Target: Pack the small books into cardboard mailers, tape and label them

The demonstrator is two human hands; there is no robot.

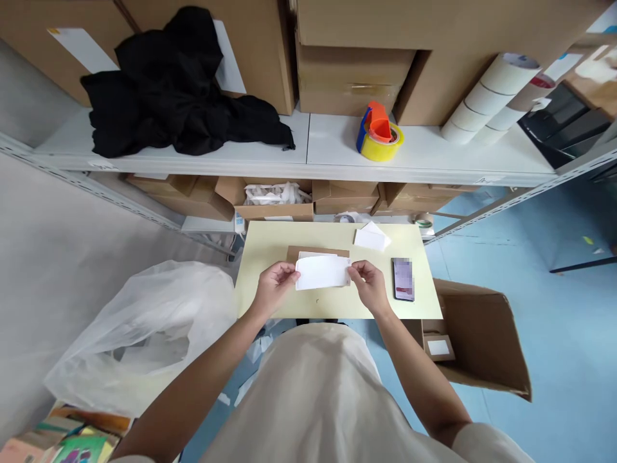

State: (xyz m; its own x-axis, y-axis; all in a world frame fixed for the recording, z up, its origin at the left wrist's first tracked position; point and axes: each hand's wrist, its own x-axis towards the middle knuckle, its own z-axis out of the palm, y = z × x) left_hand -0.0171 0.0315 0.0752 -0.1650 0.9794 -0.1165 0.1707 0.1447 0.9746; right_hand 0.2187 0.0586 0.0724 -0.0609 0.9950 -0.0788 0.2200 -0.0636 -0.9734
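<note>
A white rectangular paper sheet [322, 272], perhaps a label, is stretched between my two hands above the table. My left hand [274, 284] pinches its left edge between thumb and fingers. At the opposite edge, my right hand [370, 283] pinches it in the same way. Behind and partly beneath the sheet lies a small brown cardboard box [295, 251], much of it hidden. More white paper pieces [372, 236] lie near the table's far right. To the right of my right hand is a phone [403, 279] with its screen lit.
The pale yellow table [260, 244] stands against a shelf [332, 145] bearing a tape dispenser [379, 134], black cloth [173, 96] and paper rolls [486, 103]. An open carton [482, 328] sits at right on the floor, a plastic bag [144, 328] at left.
</note>
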